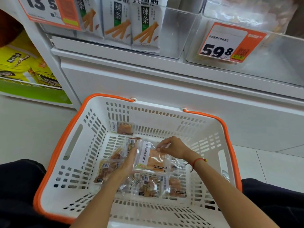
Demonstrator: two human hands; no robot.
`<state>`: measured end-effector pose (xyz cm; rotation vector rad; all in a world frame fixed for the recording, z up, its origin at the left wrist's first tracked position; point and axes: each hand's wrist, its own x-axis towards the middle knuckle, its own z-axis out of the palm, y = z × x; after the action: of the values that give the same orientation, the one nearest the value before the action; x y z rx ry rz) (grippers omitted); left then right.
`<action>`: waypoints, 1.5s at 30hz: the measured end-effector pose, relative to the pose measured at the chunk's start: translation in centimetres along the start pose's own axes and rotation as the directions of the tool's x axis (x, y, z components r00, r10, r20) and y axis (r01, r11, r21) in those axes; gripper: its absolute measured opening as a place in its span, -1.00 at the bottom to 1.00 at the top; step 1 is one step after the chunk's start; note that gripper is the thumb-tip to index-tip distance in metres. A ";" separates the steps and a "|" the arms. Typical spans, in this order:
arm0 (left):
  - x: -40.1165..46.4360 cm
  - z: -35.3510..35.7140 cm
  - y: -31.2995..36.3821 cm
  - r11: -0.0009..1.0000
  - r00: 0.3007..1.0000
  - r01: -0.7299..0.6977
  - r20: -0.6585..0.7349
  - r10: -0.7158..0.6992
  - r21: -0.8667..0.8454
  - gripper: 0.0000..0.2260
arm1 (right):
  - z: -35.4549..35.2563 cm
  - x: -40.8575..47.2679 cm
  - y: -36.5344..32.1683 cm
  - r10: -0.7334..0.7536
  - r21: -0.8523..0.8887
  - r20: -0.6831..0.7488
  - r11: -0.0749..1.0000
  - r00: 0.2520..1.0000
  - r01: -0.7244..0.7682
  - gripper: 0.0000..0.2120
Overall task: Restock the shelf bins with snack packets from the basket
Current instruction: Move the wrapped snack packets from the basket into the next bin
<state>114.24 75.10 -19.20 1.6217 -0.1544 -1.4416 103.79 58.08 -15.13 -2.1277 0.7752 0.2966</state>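
Shelf bin (256,63): upper right of the frame, clear, waiting.
Basket (92,139): lower middle, more packets inside.
Squid packet (152,157): lifted over the basket.
Left hand (127,163): holds its left edge.
Right hand (171,148): pinches its top; lift flat, both hands.

Basket (92,129) top open; shelf bins (181,30) overhang far rim.

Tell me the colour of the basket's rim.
Orange, on a white basket; the rim shows clearly in the head view.
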 end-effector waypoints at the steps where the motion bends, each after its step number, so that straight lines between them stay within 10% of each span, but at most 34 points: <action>1: -0.1 0.1 0.1 1.000 1.000 -0.025 0.008 0.025 -0.006 -0.40 | 0.2 0.3 -0.1 -0.004 0.000 -0.004 1.000 1.000 0.004 -0.87; 6: 0.2 0.2 -0.4 0.991 0.999 -0.034 0.030 0.030 0.132 0.07 | 1.3 1.0 -0.3 0.037 0.009 -0.047 0.999 0.998 -0.037 -0.84; 10: 1.4 -0.7 -0.8 0.998 0.997 -0.058 -0.053 0.056 -0.031 0.07 | 1.7 0.4 -0.4 0.208 0.124 -0.183 0.974 0.961 -0.188 -0.31; 14: -0.5 0.1 2.2 0.986 0.992 -0.122 -0.034 0.119 -0.114 -0.08 | -0.8 -0.6 -0.4 0.335 0.303 0.122 0.884 0.934 -0.356 0.06; 20: -3.1 2.4 7.9 0.968 0.968 -0.249 -0.037 0.248 -0.032 0.08 | -7.3 -3.0 -3.8 0.087 0.354 0.155 0.925 0.984 -0.138 -0.52; 26: -5.7 6.0 13.6 0.920 0.917 -0.390 0.066 0.392 -0.046 -0.20 | -15.4 -7.1 -6.3 0.062 0.200 0.101 0.976 0.993 -0.082 -0.61; 29: -7.9 8.1 16.0 0.867 0.862 -0.499 0.102 0.497 -0.007 -0.78 | -19.1 -10.0 -7.8 -0.019 0.113 0.005 0.993 1.000 0.018 -0.67; 38: -13.7 13.4 23.4 0.522 0.552 -0.832 0.194 0.811 0.186 -0.59 | -25.7 -19.3 -9.3 -0.262 -0.079 -0.491 0.963 0.831 0.258 -0.43; 45: -16.1 17.6 31.8 0.090 0.219 -0.872 0.217 0.951 0.482 -0.49 | -29.1 -21.6 -8.4 -0.387 -0.163 -0.791 0.880 0.474 0.447 -0.47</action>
<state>109.36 57.88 16.38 1.4597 -1.3717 -0.1820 90.46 48.50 18.31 -2.2628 0.6744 -1.0555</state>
